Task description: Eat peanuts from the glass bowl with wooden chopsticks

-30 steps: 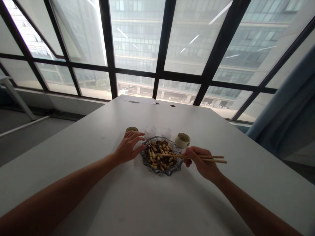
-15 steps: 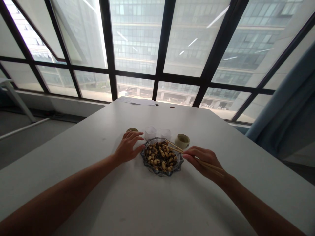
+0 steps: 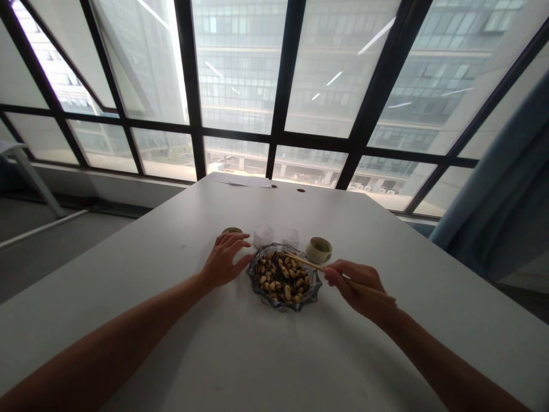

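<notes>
A scalloped glass bowl (image 3: 284,277) full of peanuts and dark seeds stands on the white table. My left hand (image 3: 226,260) has its fingers spread at the bowl's left rim, the thumb at the glass, and holds nothing. Wooden chopsticks (image 3: 309,262) are gripped in my right hand (image 3: 358,285), right of the bowl; their tips lie over the nuts near the back, close together. Behind the bowl are two small clear cups (image 3: 263,235) (image 3: 290,237). A green cup (image 3: 318,249) stands at the back right. Another green cup (image 3: 232,230) is partly hidden behind my left fingers.
White papers (image 3: 240,181) lie at the far end of the table (image 3: 193,217), near two round holes. Large windows rise beyond it. A blue curtain (image 3: 493,189) hangs at the right, and a white table leg (image 3: 38,177) shows at the left.
The chopstick tips have come together; they were apart before. My right hand has turned slightly. The whole view has shifted a little.
</notes>
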Demonstrator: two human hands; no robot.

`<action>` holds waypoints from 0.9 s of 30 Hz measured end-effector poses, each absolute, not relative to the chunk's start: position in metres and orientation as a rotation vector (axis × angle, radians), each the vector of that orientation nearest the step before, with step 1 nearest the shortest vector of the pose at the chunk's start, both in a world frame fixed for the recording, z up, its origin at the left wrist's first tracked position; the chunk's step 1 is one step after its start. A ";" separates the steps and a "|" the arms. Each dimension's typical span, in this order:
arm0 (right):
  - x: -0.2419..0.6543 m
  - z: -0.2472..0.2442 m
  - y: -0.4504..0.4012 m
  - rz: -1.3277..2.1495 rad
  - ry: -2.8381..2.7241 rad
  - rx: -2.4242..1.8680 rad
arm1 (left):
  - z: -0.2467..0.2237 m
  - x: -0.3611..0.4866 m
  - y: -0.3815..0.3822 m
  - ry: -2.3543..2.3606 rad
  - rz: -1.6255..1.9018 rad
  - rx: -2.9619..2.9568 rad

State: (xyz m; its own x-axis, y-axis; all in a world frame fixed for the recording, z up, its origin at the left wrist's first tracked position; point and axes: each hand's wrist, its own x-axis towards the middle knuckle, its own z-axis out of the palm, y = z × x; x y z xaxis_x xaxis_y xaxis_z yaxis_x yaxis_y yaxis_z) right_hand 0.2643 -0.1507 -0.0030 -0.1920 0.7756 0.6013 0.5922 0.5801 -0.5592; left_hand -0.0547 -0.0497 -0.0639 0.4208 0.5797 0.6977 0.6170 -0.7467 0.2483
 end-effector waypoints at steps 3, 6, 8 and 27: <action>0.265 -0.008 -0.144 0.422 -1.489 -1.134 | -0.068 -0.055 -0.046 -1.217 -1.330 -2.525; 0.265 -0.019 -0.133 0.706 -1.160 -1.083 | -0.074 -0.056 -0.038 -1.388 -1.401 -2.404; 0.264 -0.030 -0.126 0.896 -1.033 -1.057 | -0.079 -0.056 -0.033 -1.497 -1.419 -2.351; 0.253 -0.063 -0.133 1.069 -0.747 -1.084 | -0.096 -0.068 -0.012 -1.954 -1.629 -2.380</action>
State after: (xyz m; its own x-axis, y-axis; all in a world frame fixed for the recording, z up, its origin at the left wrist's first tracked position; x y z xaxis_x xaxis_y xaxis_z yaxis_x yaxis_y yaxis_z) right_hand 0.2534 -0.1331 -0.0627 0.3347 0.9422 -0.0158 -0.3085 0.0937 -0.9466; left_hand -0.0683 -0.0118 -0.0959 -0.0357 0.9010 0.4324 0.5873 -0.3312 0.7386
